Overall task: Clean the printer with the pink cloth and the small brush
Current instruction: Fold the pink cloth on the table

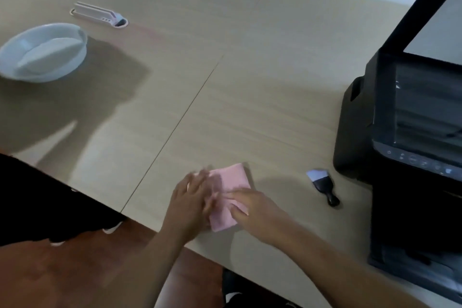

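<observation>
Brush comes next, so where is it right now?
In the head view, the small brush lies untouched on the table, right of the pink cloth, just beside the printer.

printer (410, 132) cut off at right edge, left hand (192, 197) motion-blurred

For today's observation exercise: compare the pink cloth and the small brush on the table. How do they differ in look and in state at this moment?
The pink cloth is soft, flat and folded; the small brush is rigid, with a black handle and pale bristles. Both the left hand and the right hand rest on the cloth, while the brush lies untouched. The brush sits closer to the printer than the cloth. Both lie on the table.
</observation>
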Demonstrator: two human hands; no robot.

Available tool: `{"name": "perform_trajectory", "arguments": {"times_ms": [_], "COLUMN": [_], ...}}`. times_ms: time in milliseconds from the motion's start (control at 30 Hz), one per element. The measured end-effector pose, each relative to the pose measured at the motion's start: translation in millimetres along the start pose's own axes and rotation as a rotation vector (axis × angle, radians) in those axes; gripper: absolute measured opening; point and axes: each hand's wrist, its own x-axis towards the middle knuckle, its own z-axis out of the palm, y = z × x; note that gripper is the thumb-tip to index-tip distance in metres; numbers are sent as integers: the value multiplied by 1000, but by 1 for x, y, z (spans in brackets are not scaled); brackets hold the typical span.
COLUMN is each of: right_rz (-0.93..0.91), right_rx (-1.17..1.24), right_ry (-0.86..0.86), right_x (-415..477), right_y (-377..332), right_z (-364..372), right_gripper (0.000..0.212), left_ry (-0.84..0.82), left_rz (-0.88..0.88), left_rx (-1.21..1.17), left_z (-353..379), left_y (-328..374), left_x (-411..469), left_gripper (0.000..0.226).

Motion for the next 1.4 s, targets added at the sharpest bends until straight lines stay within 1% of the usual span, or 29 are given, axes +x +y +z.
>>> {"name": "perform_trajectory", "arguments": {"times_ms": [33, 100, 200, 267, 333, 400, 500, 567, 600, 667, 700, 733, 800, 833, 900, 967, 1000, 1033, 1100, 1167, 1267, 1333, 1400], "right_rz": [29, 64, 77, 79, 90, 142, 269, 372, 402, 425, 422, 417, 411, 416, 473, 527, 537, 526, 452, 368, 268, 197, 132], "right_rx": [23, 62, 102, 92, 61, 22, -37, -102, -130, -228, -312, -407, -546, -596, -668, -666, -649, -634, -649, -692, -692, -704, -687], "right_ry": [67, 149, 329, 445, 575, 694, 872, 923, 932, 951, 980, 1012, 1056, 1049, 951, 838, 812, 809, 852, 916, 945, 935, 928], "right_x": [-8, -25, -56, -78, -100, -116, -141, -153, -157, -158, -157, -157, -153, -152, -148, -148, -149, -152, -162, -178, -214, -235, -254], "right_y": [4, 8, 11, 11, 19, 34, 67, 88, 97, 109, 114, 119, 128, 133, 143, 154, 156, 156, 149, 144, 145, 146, 147], "right_z": [-17, -56, -132, -186, -243, -301, -389, -439, -462, -497, -511, -527, -551, -562, -578, -591, -593, -592, -585, -572, -539, -509, -476], "right_gripper": [29, 24, 18, 14, 11, 10, 14, 17, 17, 17, 18, 23, 35, 40, 46, 46, 45, 43, 35, 28, 23, 25, 23], "left_ry": [-24, 19, 224, 310, 427, 521, 562, 576, 611, 664, 680, 686, 640, 595, 488, 389, 368, 381, 501, 603, 597, 589, 551], "left_rz": [-9, -49, -22, 61, 195, 363, 589, 684, 727, 775, 773, 753, 676, 634, 555, 468, 436, 424, 472, 561, 629, 662, 695], "left_rx": [63, 96, 78, 23, -11, -16, -12, 41, 68, 92, 91, 87, 104, 123, 181, 268, 283, 272, 230, 216, 198, 191, 191], "left_z": [4, 3, -18, -39, -68, -101, -153, -181, -193, -216, -226, -234, -246, -249, -253, -252, -252, -252, -252, -251, -243, -230, -215], "left_y": [2, 5, 23, 48, 92, 149, 251, 319, 349, 403, 426, 449, 482, 495, 511, 523, 527, 530, 530, 524, 510, 496, 481], "left_x": [-1, -6, 18, 49, 87, 127, 178, 203, 215, 236, 247, 257, 275, 284, 299, 307, 307, 305, 294, 277, 239, 212, 184], "left_gripper": [71, 67, 52, 45, 38, 29, 23, 26, 28, 23, 20, 21, 38, 47, 57, 59, 59, 56, 46, 45, 45, 43, 47]}}
